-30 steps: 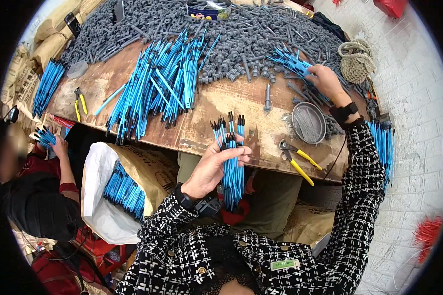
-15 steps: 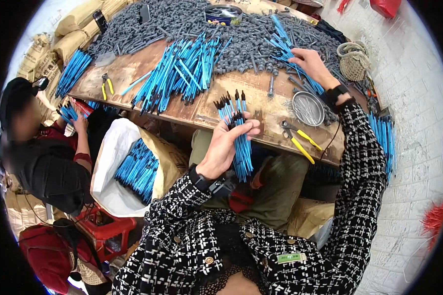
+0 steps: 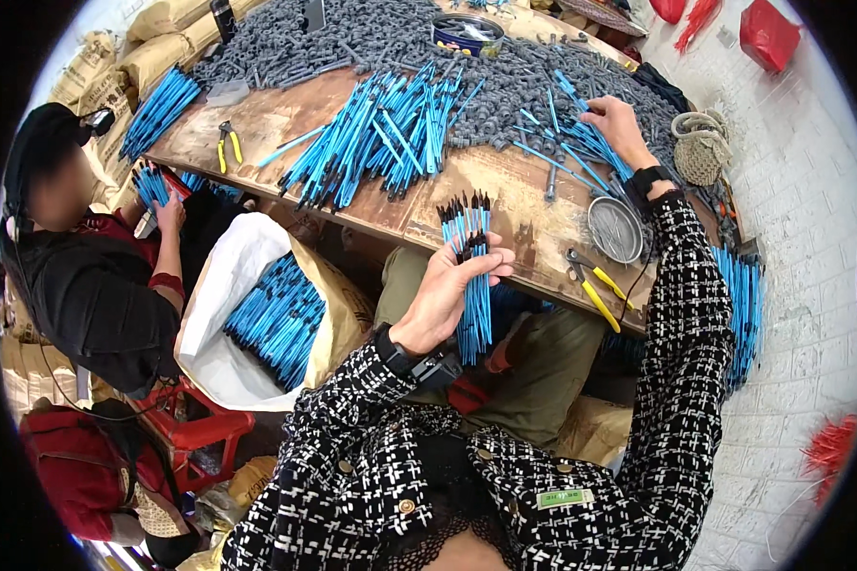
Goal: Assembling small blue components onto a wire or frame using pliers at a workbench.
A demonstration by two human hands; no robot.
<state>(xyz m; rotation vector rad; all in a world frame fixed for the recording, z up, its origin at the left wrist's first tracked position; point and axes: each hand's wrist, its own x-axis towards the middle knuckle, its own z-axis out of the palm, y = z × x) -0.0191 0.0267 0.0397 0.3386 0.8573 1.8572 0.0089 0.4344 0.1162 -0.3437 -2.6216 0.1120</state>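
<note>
My left hand (image 3: 452,285) is closed round a bundle of thin blue sticks with black tips (image 3: 475,328), held upright over the near table edge. Over to the right, my right hand (image 3: 619,131) reaches onto a loose heap of blue sticks (image 3: 588,145). Its fingers are bent together at the heap, and what lies between them is hidden. Below that heap stands a round metal dish (image 3: 616,229) of thin, pale pieces. Pliers with yellow handles (image 3: 595,290) rest near the table's front edge. Left of my bundle lies a big pile of blue sticks (image 3: 381,138).
Grey plastic parts (image 3: 352,43) cover the back of the table (image 3: 209,133), around a dark round tin (image 3: 467,33). An open sack (image 3: 205,352) of blue sticks stands left of my knees. A co-worker (image 3: 95,266) sits at the left holding sticks. A white brick wall (image 3: 800,190) rises at right.
The whole view has shifted a little, so the table sits further right. Blue sticks by my right hand lie more spread out. My left hand keeps its bundle.
</note>
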